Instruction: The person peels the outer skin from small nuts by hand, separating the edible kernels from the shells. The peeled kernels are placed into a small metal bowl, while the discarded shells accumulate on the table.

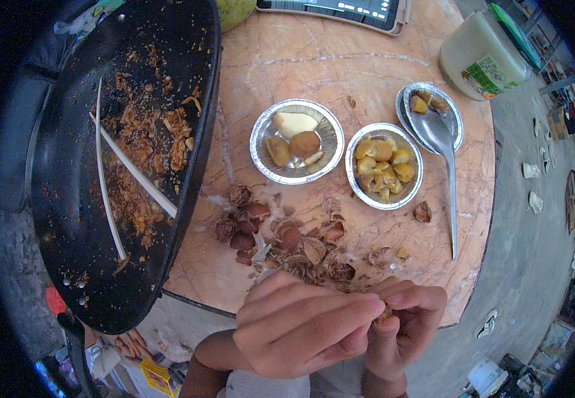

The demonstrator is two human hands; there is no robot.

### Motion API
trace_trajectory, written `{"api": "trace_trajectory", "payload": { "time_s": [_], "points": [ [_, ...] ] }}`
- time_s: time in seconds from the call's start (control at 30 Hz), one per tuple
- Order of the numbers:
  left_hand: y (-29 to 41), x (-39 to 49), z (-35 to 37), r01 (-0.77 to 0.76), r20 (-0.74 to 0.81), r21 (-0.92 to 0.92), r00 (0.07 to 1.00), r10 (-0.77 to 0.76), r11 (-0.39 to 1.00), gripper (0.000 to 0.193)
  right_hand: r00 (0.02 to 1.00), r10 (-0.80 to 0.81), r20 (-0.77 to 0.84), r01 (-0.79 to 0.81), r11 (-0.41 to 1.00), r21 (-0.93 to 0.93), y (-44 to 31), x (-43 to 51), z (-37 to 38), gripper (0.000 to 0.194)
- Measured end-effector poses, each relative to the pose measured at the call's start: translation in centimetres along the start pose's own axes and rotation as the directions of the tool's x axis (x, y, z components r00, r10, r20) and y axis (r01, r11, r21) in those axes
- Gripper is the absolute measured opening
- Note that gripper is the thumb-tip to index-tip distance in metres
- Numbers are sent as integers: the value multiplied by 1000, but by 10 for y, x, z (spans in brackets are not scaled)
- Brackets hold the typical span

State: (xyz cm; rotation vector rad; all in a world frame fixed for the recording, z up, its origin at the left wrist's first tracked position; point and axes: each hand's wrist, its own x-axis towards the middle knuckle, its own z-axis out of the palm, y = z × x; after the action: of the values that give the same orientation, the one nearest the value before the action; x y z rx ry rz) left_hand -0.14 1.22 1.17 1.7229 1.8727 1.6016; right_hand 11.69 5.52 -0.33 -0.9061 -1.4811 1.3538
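Both hands meet at the table's near edge. My left hand [302, 328] and my right hand [409, 318] pinch a small brownish nut piece [383, 314] between their fingertips, which cover most of it. Just beyond my fingers lies a heap of broken brown chestnut shells [287, 236]. Behind the shells, one round foil cup [338, 122] holds a few peeled chestnuts [304, 144]. A second foil cup [421, 171] to its right is filled with yellow chestnut pieces [384, 169].
A metal spoon [450, 184] rests in stacked foil cups [459, 107] at right, its handle on the table. A green-lidded jar [486, 57] stands behind. At left, a black pan [68, 209] holds food scraps and chopsticks [141, 174]. A phone or tablet [337, 12] lies at the back.
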Motion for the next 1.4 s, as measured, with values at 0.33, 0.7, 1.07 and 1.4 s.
{"api": "trace_trajectory", "payload": {
  "time_s": [0.33,0.7,1.07,1.4],
  "points": [
    [-1,1,-1,-8,54,-65,999,11,998,30,996,92,9,-93,988,124,-6,5,-2,34],
    [-1,-1,-4,-15,95,-43,995,19,999,30,1000,-19,-13,19,1000,2,1,3,-2,32],
    [-1,2,-10,-70,84,39,994,67,997,27,999,-49,-5,49,998,-38,0,4,2,33],
    [2,3,0,13,21,-28,1000,-13,1000,13,994,103,27,-106,987,118,-5,2,-1,35]
  ]
}}
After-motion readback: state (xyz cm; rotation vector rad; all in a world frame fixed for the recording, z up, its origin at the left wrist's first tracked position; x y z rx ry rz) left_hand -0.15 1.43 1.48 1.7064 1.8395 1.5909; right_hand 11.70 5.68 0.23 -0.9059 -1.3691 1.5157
